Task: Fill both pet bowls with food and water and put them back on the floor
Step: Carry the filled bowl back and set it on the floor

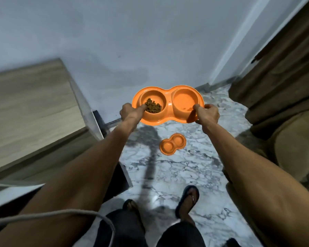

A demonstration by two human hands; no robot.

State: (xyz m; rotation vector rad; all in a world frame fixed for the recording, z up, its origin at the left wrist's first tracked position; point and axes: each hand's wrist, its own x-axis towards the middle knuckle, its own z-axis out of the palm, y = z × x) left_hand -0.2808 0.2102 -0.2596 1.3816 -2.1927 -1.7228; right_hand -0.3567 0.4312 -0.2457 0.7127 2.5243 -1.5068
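Observation:
I hold an orange double pet bowl (169, 104) in the air in front of me, level, above the marble floor. Its left cup holds brown dry kibble (152, 107); its right cup looks wet, with a little water at the bottom. My left hand (130, 111) grips the bowl's left rim, thumb inside the kibble cup. My right hand (206, 114) grips the right rim. A second orange double bowl (172, 144) lies on the floor below, and both of its cups look empty.
A wooden cabinet (30, 107) stands at the left, with a dark box at its foot. Brown curtains (284, 86) hang at the right. A grey wall is ahead. My feet in sandals (187, 200) stand on the marble floor (194, 175). A cable (61, 213) crosses bottom left.

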